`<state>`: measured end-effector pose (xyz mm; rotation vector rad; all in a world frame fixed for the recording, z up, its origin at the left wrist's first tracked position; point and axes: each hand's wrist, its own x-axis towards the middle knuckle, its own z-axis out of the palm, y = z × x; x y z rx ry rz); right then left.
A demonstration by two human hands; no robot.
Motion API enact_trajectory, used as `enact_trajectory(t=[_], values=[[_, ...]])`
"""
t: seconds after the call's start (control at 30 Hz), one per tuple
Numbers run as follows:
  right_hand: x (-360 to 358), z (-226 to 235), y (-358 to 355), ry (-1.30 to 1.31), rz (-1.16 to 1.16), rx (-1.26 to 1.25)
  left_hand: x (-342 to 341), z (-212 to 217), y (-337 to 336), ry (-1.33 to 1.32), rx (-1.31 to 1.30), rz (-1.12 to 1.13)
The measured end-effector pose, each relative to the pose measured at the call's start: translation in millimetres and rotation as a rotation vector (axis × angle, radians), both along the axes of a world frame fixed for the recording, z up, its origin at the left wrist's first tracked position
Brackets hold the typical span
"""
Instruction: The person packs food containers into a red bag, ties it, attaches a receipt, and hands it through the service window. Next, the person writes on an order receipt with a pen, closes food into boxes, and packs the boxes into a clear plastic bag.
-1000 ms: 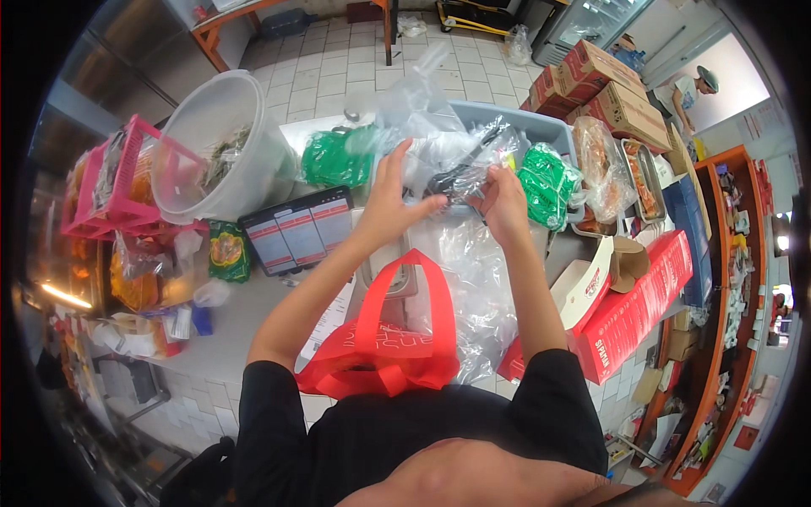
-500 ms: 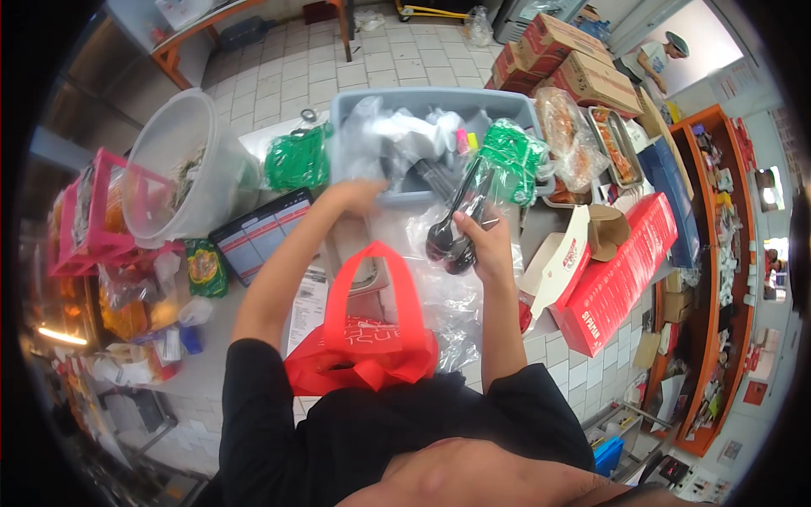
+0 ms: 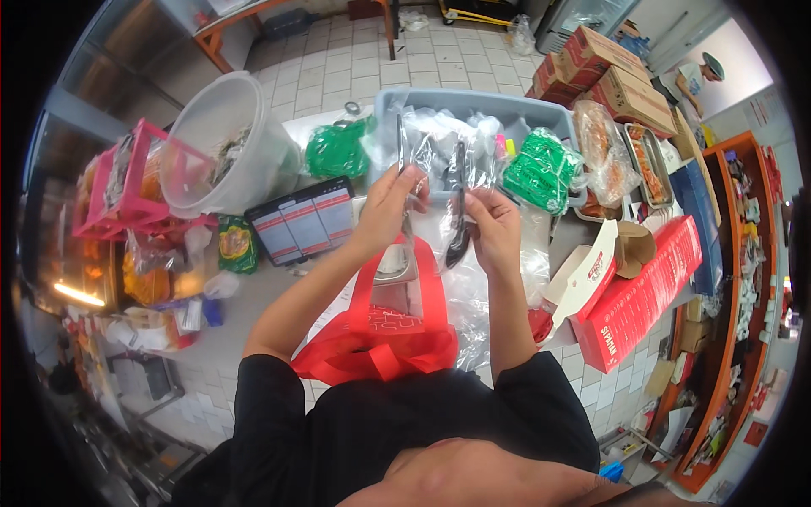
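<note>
Both my hands are raised above the near edge of a grey-blue plastic tub [image 3: 389, 110]. My right hand [image 3: 497, 226] is closed on black plastic spoons [image 3: 457, 245] in clear wrap, bowls pointing down; how many overlap I cannot tell. My left hand [image 3: 390, 207] pinches a thin dark utensil in clear wrap [image 3: 401, 139], upright; its kind is unclear. Below the hands stands a red carrier bag [image 3: 380, 351] with its handles up, close to my body. Clear plastic packaging and a green packet [image 3: 541, 173] lie in the tub.
To the left are a tablet [image 3: 304, 221], a large translucent bucket [image 3: 211, 152], a pink basket [image 3: 127, 182] and a green bundle [image 3: 338, 150]. A long red box [image 3: 638, 296] and food trays [image 3: 649, 166] are at the right. Another person [image 3: 693, 83] stands far right.
My left hand has come up from the tub's near left corner and now holds a thin utensil. The spoons in my right hand have turned more upright. The view has shifted left.
</note>
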<state>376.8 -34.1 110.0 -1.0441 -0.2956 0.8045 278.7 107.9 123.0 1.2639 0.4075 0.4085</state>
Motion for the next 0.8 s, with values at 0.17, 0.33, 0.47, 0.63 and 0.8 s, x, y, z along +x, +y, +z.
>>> enact_trajectory(t=[0.17, 0.33, 0.47, 0.63, 0.8], values=[[-14, 7, 25, -0.269, -0.046, 0.037, -11, 4, -10, 0.008, 0.410, 0.146], [-18, 1, 29, -0.208, -0.028, -0.030, -12, 13, -4, -0.057, 0.143, 0.290], [-24, 11, 43, 0.021, 0.105, 0.280, -16, 6, 3, -0.127, 0.015, 0.257], [-25, -13, 58, -0.393, 0.170, -0.116, -2, -25, 23, -0.126, 0.659, 0.486], [2, -5, 46, -0.549, -0.017, -0.438, 23, -17, 30, -0.012, 0.466, 0.298]])
